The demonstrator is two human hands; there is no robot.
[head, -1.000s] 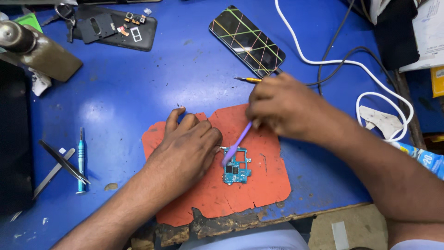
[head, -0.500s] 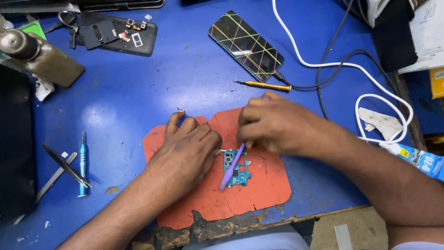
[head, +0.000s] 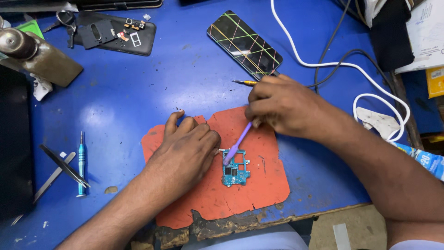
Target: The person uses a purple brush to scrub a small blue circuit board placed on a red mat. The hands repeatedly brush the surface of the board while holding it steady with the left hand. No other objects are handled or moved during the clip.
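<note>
Head view: right hand (head: 284, 104) grips purple pry tool (head: 237, 144), tip now down on circuit board (head: 235, 169); left hand (head: 187, 148) pins it, seemingly flat.

Purple pry tool (head: 237, 144) on blue circuit board (head: 235, 169)

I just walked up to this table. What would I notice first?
Two hands in the middle: the left hand steadies a small blue circuit board on a torn orange mat, while the right hand touches a purple stick tool to it. Behind them lies a phone with a cracked, striped screen.
</note>
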